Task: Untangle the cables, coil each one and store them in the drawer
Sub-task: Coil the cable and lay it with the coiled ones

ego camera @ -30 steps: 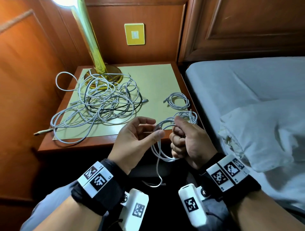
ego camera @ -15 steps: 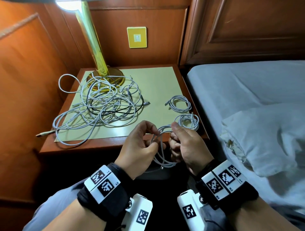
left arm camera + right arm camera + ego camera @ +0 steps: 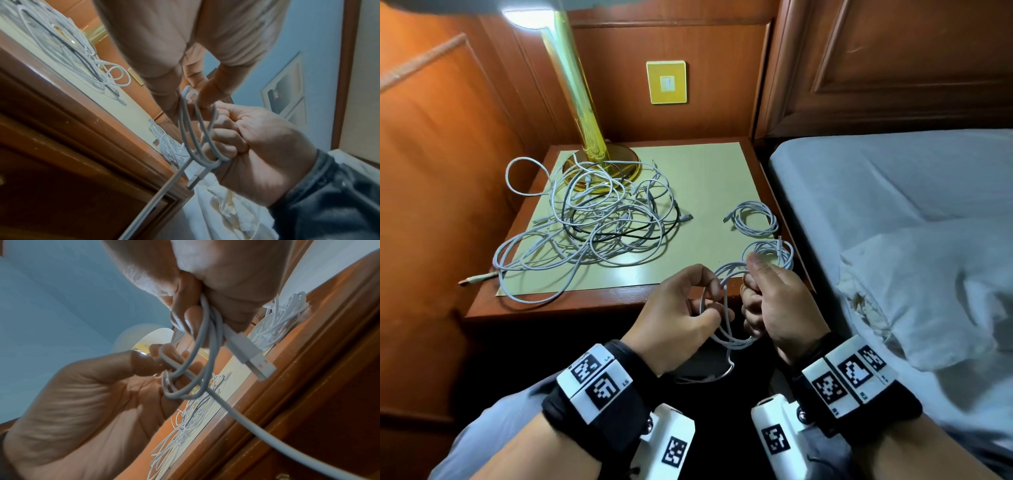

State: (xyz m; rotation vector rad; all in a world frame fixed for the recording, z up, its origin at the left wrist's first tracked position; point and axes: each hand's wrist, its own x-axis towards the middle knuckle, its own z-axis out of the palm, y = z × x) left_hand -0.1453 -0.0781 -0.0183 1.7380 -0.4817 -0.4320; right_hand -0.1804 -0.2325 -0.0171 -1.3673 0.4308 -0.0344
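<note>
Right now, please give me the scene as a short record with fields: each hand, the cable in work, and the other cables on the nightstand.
left hand: fingers curled round loops of the white cable
right hand: grips the same loops; USB plug sticks out below the fingers
cable in work: partly coiled, loose tail hangs down
finished coils: two, first coil, second coil, on the nightstand
tangled pile: white cables and one black, by the lamp base
drawer: closed as far as visible

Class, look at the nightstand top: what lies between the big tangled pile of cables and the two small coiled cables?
Bare tabletop separates the tangled pile from the coiled cables, as the head view shows.
</note>
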